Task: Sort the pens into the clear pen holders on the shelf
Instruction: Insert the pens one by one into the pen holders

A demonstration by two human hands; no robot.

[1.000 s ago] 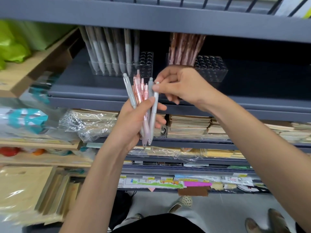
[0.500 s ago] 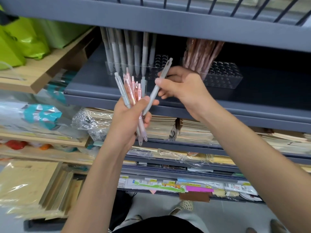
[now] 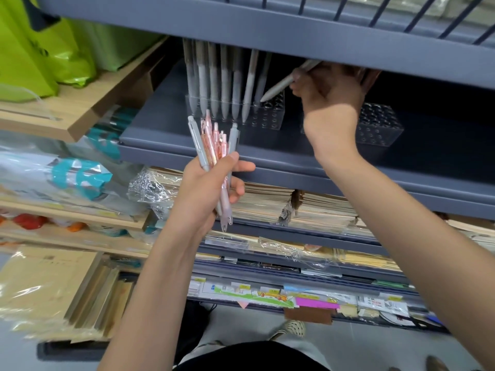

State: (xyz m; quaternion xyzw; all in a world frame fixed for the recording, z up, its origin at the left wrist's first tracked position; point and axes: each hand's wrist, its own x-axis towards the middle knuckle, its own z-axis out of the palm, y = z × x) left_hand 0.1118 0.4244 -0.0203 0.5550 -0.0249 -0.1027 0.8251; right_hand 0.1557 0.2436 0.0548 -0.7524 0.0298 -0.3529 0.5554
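Observation:
My left hand [image 3: 206, 191] grips a bunch of pens [image 3: 214, 145], several pink and two grey, tips down, below the grey shelf's front edge. My right hand [image 3: 329, 95] reaches into the shelf holding one grey pen [image 3: 281, 85] at a slant, its tip just above the empty holes at the right end of the left clear pen holder [image 3: 267, 116]. Several grey pens [image 3: 222, 81] stand upright in that holder. A second clear pen holder [image 3: 380, 124] stands to the right, partly hidden by my right hand and wrist.
The upper shelf's front beam [image 3: 267, 30] hangs low over the holders. Stacks of notebooks [image 3: 267, 202] and wrapped stationery fill the shelves below. Green bags [image 3: 40, 49] and a wooden shelf [image 3: 80, 108] are at the left.
My right hand has pulled one grey pen out of the bunch and carried it up and right into the shelf, tip toward the left holder. The left hand stays low with the other pens.

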